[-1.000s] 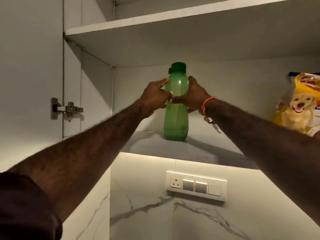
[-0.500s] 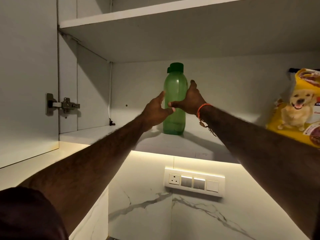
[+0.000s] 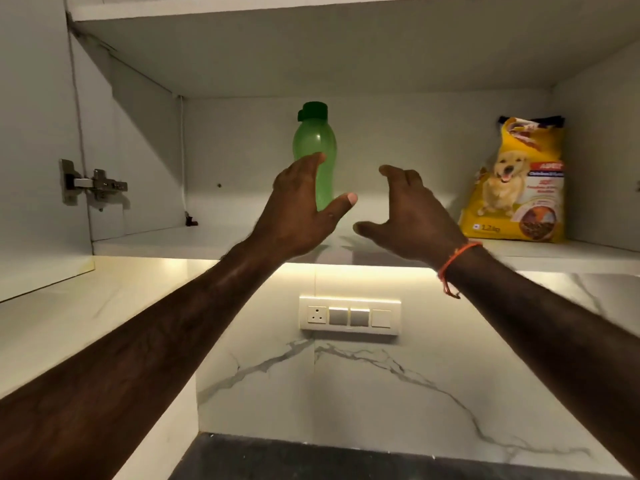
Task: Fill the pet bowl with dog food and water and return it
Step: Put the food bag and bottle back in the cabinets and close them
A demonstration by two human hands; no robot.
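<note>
Head view looks up into an open wall cupboard, and we see both our bare arms raised toward its lower shelf (image 3: 173,242). Our left hand (image 3: 298,209) is spread, fingers straight and thumb out, holding nothing; it overlaps the lower part of the green bottle (image 3: 314,147) from our angle, though we cannot tell whether it touches it. Our right hand (image 3: 412,213) hangs just to the right of the bottle, fingers loosely curved and apart, its grip empty; an orange thread band (image 3: 457,258) circles that wrist. The green bottle stands upright on the shelf near the middle, its dark green cap (image 3: 312,110) on. The dog food bag (image 3: 519,181), yellow with a dog pictured on it, stands upright at the right end of the same shelf, well apart from both hands. A metal hinge (image 3: 95,185) sits on the open door at left. Below the shelf, a lit marble wall carries a switch panel (image 3: 349,317), and a dark surface (image 3: 311,459) lies at the bottom edge
</note>
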